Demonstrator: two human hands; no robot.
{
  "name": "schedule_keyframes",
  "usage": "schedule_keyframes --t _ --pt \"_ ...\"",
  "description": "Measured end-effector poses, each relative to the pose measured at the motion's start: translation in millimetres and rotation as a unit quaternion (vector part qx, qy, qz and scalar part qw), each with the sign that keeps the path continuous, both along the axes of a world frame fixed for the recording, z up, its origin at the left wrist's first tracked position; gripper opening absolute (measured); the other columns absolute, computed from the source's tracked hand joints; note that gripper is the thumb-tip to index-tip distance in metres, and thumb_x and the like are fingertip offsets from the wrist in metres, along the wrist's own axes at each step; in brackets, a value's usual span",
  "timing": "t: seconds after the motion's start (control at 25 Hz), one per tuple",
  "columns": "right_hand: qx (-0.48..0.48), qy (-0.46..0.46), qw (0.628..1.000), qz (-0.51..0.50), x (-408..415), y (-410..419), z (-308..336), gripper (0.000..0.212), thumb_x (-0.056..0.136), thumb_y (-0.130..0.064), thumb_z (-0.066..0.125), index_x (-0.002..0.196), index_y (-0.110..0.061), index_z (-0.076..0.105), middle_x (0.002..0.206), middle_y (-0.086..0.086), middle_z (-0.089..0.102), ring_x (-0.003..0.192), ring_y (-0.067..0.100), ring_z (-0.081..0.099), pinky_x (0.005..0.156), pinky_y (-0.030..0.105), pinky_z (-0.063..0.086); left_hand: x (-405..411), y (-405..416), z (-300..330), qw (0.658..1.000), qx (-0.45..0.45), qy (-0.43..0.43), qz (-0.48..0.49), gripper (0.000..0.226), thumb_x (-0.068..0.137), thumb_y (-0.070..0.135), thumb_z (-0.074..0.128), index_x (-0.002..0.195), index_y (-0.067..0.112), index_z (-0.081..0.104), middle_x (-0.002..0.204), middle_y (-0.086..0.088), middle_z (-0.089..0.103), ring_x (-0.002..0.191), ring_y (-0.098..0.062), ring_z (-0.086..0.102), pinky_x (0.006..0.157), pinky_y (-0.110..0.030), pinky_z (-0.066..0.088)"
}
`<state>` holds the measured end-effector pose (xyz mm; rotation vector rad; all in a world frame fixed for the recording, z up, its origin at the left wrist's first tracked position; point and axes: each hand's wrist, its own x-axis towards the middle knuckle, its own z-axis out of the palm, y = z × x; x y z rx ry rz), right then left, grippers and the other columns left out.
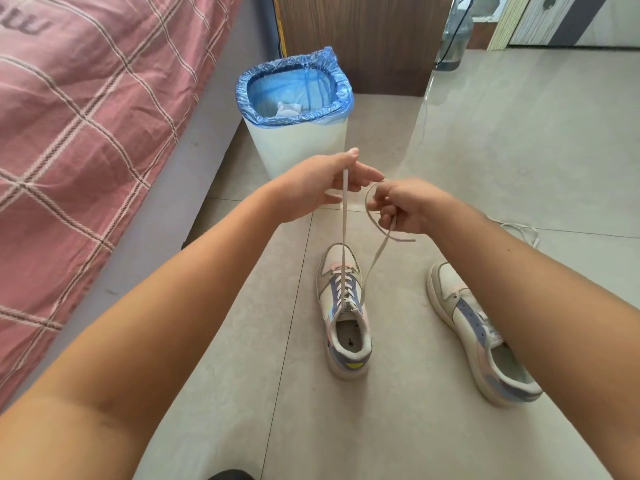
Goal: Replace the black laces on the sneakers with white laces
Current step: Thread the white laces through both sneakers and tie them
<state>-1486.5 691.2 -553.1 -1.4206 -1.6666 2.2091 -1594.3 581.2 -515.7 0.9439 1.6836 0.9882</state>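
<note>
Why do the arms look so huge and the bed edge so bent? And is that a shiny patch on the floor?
Head view: the wide-angle lens swells the forearms near the bottom edge and curves the bed; daylight glares off the tiled floor beyond the bin; the white lace and laced sneaker look sharp.

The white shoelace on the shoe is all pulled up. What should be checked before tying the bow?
1. White flat shoelace threaded through the left pastel sneaker: ok.
2. Left hand holds one end: ok.
3. Right hand holds the other end: ok.
4. Both ends equal in length: cannot tell.
5. Right pastel sneaker laced: not ok, its eyelets look empty.
6. Spare white lace on the tiled floor: ok.
</note>
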Motion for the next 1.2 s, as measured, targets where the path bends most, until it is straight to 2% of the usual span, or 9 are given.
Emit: schedule_keyframes --t 0.16,0.28,0.4,0.56,0.68,0.84,0.92,1.04,1.2 --pt "0.136 -0.046 0.967 0.212 6 -20 18 0.017 0.088 0.0 0.049 0.103 0.004 0.057 0.074 0.011 0.064 0.049 0.013 0.041 0.049 0.025 0.038 -1 2 9 0.994 0.015 0.107 -0.036 0.041 0.102 0.042 0.023 0.118 0.037 0.061 0.128 0.005 0.053 0.12 -0.008 0.045 0.099 -0.029 0.033" --pt "0.087 0.056 0.961 0.258 5 -30 33 0.015 0.088 0.002 0.054 0.1 -0.003 0.061 0.066 0.002 0.049 0.051 0.011 0.038 0.05 0.023 0.034 10 7 16 0.991 0.013 0.124 -0.042 0.047 0.101 0.047 0.021 0.128 0.03 0.055 0.109 0.003 0.058 0.098 -0.008 0.057 0.079 -0.018 0.043" --pt "0.164 0.081 0.952 0.245 4 -30 36 0.023 0.099 -0.017 0.046 0.087 -0.006 0.062 0.066 0.002 0.047 0.051 0.012 0.037 0.049 0.023 0.036 15 4 8 0.996 0.006 0.084 0.005 0.063 0.095 0.061 0.008 0.103 0.021 0.056 0.07 -0.004 0.053 0.051 -0.012 0.051 0.05 -0.024 0.041" --pt "0.223 -0.014 0.945 0.238 11 -22 36 0.046 0.1 -0.045 0.033 0.104 -0.006 0.058 0.061 0.009 0.049 0.045 0.016 0.043 0.041 0.023 0.04 -3 -14 -13 0.981 -0.013 0.173 0.085 0.031 0.099 0.043 0.038 0.09 0.02 0.056 0.065 0.0 0.054 0.05 -0.015 0.046 0.046 -0.02 0.036" --pt "0.056 -0.023 0.969 0.239 15 -25 37 0.057 0.1 -0.049 0.024 0.113 -0.003 0.053 0.061 0.012 0.063 0.039 0.013 0.044 0.037 0.017 0.038 -6 -23 -10 0.963 0.068 0.158 0.208 0.009 0.094 0.024 0.055 0.099 0.016 0.054 0.058 0.003 0.046 0.046 -0.011 0.041 0.046 -0.021 0.038" --pt "-0.219 0.134 0.966 0.029 7 -27 21 0.044 0.103 -0.034 0.027 0.096 -0.003 0.057 0.065 0.007 0.066 0.041 0.005 0.048 0.037 0.012 0.034 16 -40 -1 0.985 0.02 0.111 0.13 0.004 0.095 0.013 0.046 0.099 0.012 0.047 0.047 0.003 0.055 0.036 -0.009 0.048 0.039 -0.018 0.036" --pt "-0.24 0.142 0.96 -0.026 7 -28 15 0.031 0.103 -0.02 0.032 0.09 -0.004 0.055 0.057 0.003 0.054 0.037 0.004 0.043 0.034 0.011 0.031 19 -48 -6 0.982 0.019 0.142 0.126 0.008 0.097 0.017 0.042 0.104 0.014 0.045 0.058 0.0 0.066 0.054 -0.018 0.063 0.054 -0.028 0.048" --pt "0.047 0.039 0.986 0.156 14 -31 17 0.021 0.1 -0.011 0.042 0.088 -0.006 0.058 0.064 0.005 0.049 0.045 0.01 0.049 0.042 0.019 0.043 10 -46 -18 0.973 0.015 0.097 0.21 0.017 0.101 0.027 0.036 0.108 0.016 0.047 0.088 -0.005 0.069 0.085 -0.019 0.065 0.076 -0.032 0.046" --pt "0.488 -0.03 0.835 0.251 11 -33 22 0.028 0.099 -0.024 0.043 0.088 -0.008 0.062 0.082 0.006 0.052 0.075 0.018 0.05 0.068 0.028 0.037 16 -28 -29 0.98 -0.071 -0.04 0.181 0.041 0.101 0.045 0.023 0.111 0.016 0.051 0.088 -0.002 0.067 0.094 -0.019 0.062 0.088 -0.036 0.038"
